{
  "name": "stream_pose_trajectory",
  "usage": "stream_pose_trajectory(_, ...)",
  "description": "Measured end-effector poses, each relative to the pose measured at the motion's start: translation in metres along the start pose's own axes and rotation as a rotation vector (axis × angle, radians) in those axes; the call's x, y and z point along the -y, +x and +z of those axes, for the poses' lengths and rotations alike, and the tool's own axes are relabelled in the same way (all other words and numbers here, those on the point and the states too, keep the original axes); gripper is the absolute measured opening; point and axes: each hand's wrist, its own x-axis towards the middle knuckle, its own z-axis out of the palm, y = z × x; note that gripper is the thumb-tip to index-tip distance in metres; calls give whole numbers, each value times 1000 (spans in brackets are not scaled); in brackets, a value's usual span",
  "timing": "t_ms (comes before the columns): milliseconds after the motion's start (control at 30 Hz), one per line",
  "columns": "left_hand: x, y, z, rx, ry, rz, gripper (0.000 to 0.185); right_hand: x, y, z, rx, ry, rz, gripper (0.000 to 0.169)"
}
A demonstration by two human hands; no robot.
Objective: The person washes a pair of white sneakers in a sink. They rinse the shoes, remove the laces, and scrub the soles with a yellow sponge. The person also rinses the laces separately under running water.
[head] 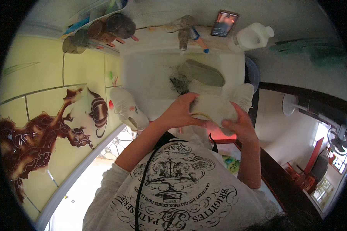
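Between my left hand (pixel 180 111) and my right hand (pixel 243 124) is a pale shoe sole or insole (pixel 215 109), blurred, with a yellowish edge; both hands grip it near my body. A grey-green insole or sole (pixel 204 72) lies in the white sink basin (pixel 141 66), beside a dark tangled mesh or scrubber (pixel 180 83). One white canvas shoe (pixel 127 108) rests at the basin's left front corner. Another white shoe (pixel 244 96) with laces sits on the right rim, beyond my right hand.
A faucet (pixel 183 34) rises at the basin's back, with an orange and blue brush-like item (pixel 201 42) beside it. A phone (pixel 224 23) and a white plastic jug (pixel 253 36) stand at back right. Several cups (pixel 120 26) and toothbrushes occupy the left rack. Tiled wall (pixel 46 69) bounds the left.
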Motion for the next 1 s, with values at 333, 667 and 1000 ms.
stream_pose_trajectory(333, -39, 157, 102, -108, 930, 810, 57, -74, -57, -76, -552, 109, -54, 49)
stream_pose_trajectory(667, 37, 168, 153, -119, 925, 353, 75, -144, -3, -53, -792, -212, 118, 50)
stream_pose_trajectory(1000, 164, 36, 70, -398, 334, -289, 44, -69, 18, -36, -912, -738, -405, 41)
